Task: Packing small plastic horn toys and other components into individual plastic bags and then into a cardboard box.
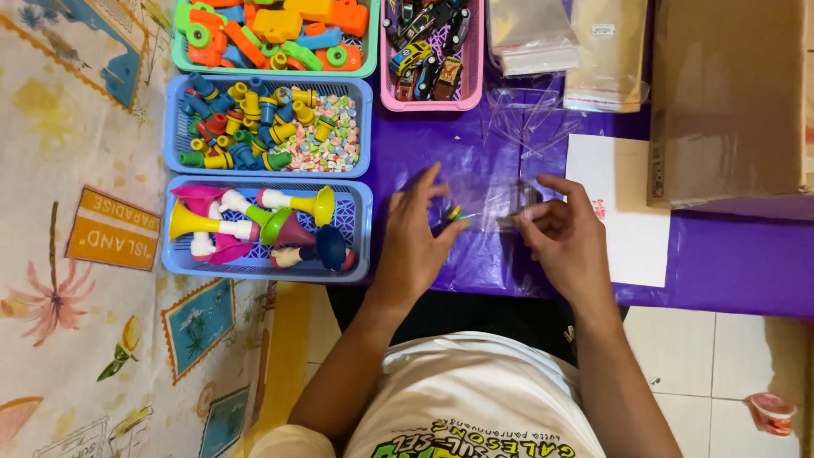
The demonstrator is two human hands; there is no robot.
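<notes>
Single view only, head camera, worn by person, looking steeply down, almost straight overhead. Wearer's own shirt at bottom edge, both forearms running up into frame. Left hand and right hand sit dead centre, close range, arm's length. Purple sheet fills middle band. Baskets of toys stack up left side, top ones cut by frame edge. Cardboard box cropped top right. Floor tiles lower right. No second view sharing scene.

1. Purple sheet covers the floor at right; patterned mat at left.
2. On them: blue baskets, green basket, pink basket.
3. Clear bags, white paper, cardboard box on the sheet.
</notes>
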